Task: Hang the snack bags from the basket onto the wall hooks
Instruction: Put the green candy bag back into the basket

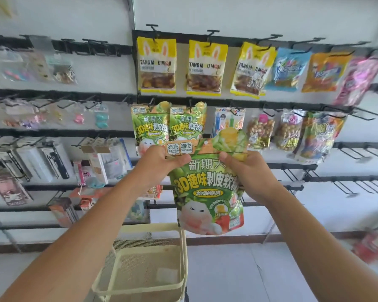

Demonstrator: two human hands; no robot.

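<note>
Held bag: a green bag (207, 188) with Chinese print and a white cartoon face sits at the centre of the frame, upright and slightly tilted, held in the air in front of the wall rack.
Left hand: the left hand (156, 162) pinches the bag's top left corner, thumb on the front just under the orange header strip; its grip is closed on the bag.
Right hand: the right hand (250, 171) holds the top right part of the bag, thumb on the front near the yellow fruit picture; its grip is likewise closed on the bag.
Basket: a cream mesh basket (146, 260) stands at lower centre, below the bag and between the two forearms; the mesh floor that shows is bare.
Hung green bags: two matching bags (151, 125) hang side by side on the middle rail, just above and behind the left hand; the held bag's top edge overlaps their lower parts in the picture.
Yellow bags: three yellow rabbit-ear bags (156, 66) hang in a row on the top rail, upper centre.
Other snacks: blue, orange and pink bags (289, 69) hang to the upper right; nut packs (261, 131) hang on the middle rail at right.
Free hooks: bare black hooks (356, 153) stick out at the right, below the nut packs.
Left panel: small blurred goods hang on the left wall section (52, 136); what they are cannot be told.
</note>
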